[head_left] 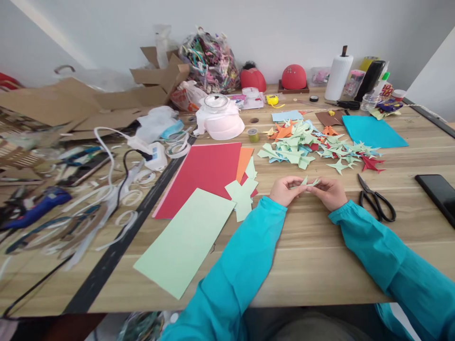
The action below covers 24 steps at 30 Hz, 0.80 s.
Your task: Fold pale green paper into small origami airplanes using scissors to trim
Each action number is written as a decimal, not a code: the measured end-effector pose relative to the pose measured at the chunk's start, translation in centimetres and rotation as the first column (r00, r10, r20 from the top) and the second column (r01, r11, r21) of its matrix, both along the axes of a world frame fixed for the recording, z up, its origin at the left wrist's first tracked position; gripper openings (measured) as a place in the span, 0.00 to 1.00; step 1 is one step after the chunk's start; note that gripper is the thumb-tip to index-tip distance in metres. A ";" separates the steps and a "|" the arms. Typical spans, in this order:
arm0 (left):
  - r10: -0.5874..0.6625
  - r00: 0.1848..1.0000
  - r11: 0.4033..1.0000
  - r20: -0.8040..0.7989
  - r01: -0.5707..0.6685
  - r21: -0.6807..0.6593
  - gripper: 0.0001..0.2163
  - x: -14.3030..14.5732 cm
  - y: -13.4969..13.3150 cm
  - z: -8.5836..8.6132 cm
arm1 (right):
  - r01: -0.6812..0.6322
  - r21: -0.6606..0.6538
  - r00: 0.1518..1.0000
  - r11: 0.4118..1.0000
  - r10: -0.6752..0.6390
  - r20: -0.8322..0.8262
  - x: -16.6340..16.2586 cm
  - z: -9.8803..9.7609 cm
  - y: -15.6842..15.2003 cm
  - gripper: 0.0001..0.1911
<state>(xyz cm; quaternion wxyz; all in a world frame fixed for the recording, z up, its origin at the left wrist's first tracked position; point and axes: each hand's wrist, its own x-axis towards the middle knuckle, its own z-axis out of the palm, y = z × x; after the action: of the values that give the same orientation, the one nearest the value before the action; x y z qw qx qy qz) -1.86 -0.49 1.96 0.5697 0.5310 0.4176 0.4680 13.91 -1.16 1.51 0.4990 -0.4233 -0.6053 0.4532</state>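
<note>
Between my two hands is a small light green folded paper piece [310, 182], its pointed tips showing above the fingers. My left hand [287, 190] pinches one side of it, and my right hand [330, 193] pinches the other; the thumbs nearly meet. The fingers hide most of its shape. Beyond my hands lies a pile of folded paper pieces [295, 147], mostly light green, some orange, blue and red. To the left are cut light green paper pieces [243, 195]. Black-handled scissors [377, 203] rest just right of my right hand.
A light green sheet [186, 241] overlaps a red sheet [209, 168] on the left. A blue sheet [373, 131] lies at the back right, a phone [439, 194] at the right edge. Cables, a power strip [154, 156] and a blue-handled tool [42, 208] clutter the far left.
</note>
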 end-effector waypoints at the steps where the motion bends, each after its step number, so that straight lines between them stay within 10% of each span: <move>1: -0.010 1.000 1.000 0.002 0.010 -0.007 0.21 0.0 0.0 0.1 | -0.007 -0.001 1.000 1.000 0.007 0.003 0.0 0.0 0.0 0.14; 15: 0.067 0.998 0.997 -0.005 -0.067 -0.028 0.19 -0.4 0.2 0.3 | 0.184 0.034 0.983 0.982 -0.184 0.003 0.1 -0.4 0.1 0.21; 24: 0.090 0.994 0.995 -0.066 -0.092 -0.025 0.16 -0.6 0.1 1.0 | 0.066 0.066 0.996 0.996 -0.070 0.059 0.2 0.0 -0.1 0.16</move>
<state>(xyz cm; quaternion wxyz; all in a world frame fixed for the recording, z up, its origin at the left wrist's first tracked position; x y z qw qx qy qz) -2.44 -0.39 2.94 0.5415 0.5183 0.4662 0.4699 14.08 -1.27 1.49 0.5087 -0.4412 -0.6197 0.4031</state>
